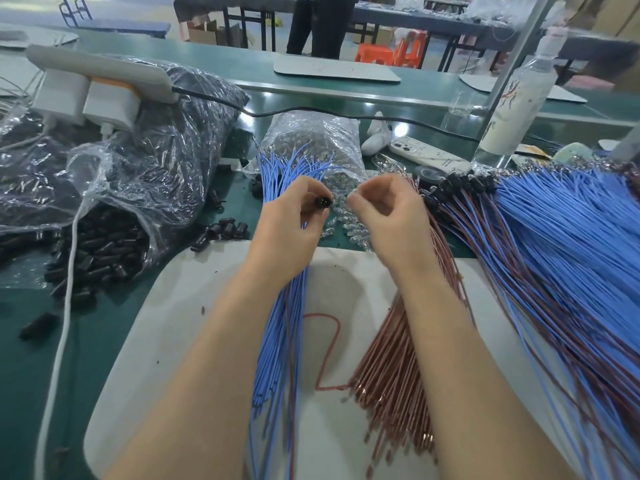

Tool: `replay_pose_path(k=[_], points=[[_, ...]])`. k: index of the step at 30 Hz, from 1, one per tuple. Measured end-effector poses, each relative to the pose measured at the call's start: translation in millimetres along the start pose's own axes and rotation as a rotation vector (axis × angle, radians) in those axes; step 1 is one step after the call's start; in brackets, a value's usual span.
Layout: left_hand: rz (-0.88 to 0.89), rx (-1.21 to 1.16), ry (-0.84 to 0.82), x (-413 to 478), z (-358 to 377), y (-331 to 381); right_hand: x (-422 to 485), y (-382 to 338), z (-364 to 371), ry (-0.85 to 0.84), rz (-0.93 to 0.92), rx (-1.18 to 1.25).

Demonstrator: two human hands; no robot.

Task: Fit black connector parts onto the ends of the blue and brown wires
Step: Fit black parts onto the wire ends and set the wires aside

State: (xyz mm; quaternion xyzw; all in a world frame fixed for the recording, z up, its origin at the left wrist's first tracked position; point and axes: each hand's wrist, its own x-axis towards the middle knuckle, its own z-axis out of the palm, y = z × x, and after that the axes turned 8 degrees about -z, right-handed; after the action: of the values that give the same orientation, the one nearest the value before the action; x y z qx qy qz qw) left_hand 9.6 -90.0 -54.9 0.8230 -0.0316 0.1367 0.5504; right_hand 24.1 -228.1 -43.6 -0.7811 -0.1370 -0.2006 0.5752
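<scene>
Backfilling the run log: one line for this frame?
left hand: grips black connector | right hand: pinched, contents unclear

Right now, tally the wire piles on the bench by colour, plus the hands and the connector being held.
Blue wire pile: 1
Brown wire pile: 1
Mixed blue and brown wire pile: 1
Hands: 2 (left hand, right hand)
Black connector, pinched in the left hand: 1
Total: 6
</scene>
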Motion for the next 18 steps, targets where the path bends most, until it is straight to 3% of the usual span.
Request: replay_pose_path(k=[4,10,18], points=[[-0.012,0.018,-0.028,-0.2,0.6,1.6,-2.5,-11.4,-4.3,-0.003,-0.041,0.215],[0.005,0.058,-0.038,-1.7,0.6,4.4,-6.3,-10.6,3.4,0.016,-0.15,-0.043],[0.001,0.085,-0.054,-2.6,0.7,6.6,-7.4,-12.3,3.1,0.063,-0.213,-0.139]])
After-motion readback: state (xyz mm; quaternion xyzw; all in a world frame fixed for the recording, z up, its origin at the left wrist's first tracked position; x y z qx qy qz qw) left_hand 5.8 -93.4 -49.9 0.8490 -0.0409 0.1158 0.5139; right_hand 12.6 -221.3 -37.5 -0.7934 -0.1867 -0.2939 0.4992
